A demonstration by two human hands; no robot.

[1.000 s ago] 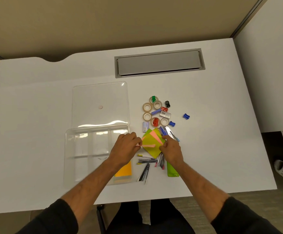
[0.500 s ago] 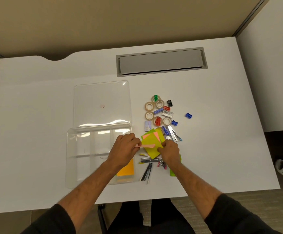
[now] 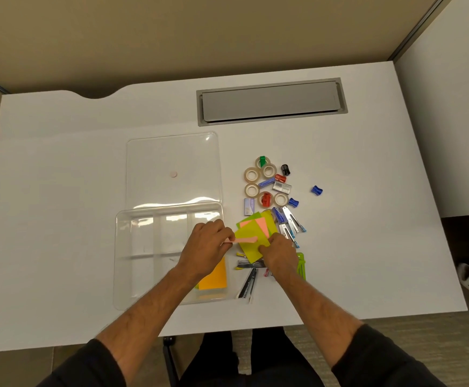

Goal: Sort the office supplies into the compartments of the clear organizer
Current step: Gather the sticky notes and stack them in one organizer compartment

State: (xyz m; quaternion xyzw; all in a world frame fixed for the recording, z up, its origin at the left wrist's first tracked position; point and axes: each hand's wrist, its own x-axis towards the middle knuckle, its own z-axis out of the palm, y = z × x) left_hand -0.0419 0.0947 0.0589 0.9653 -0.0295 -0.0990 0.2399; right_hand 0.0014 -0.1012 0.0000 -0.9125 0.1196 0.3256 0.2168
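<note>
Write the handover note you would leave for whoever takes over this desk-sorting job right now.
Left hand pinches a pink sticky pad at the clear organizer's right edge. Right hand rests on the yellow-green sticky notes.
Done: orange sticky notes lie in the near-right compartment.
Left: tape rolls, sharpeners, staplers, staple boxes and remaining notes on the table. Lid lies behind the organizer.

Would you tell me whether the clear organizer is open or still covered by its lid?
Open. The lid lies flat on the desk behind the organizer, whose compartments are uncovered.
</note>
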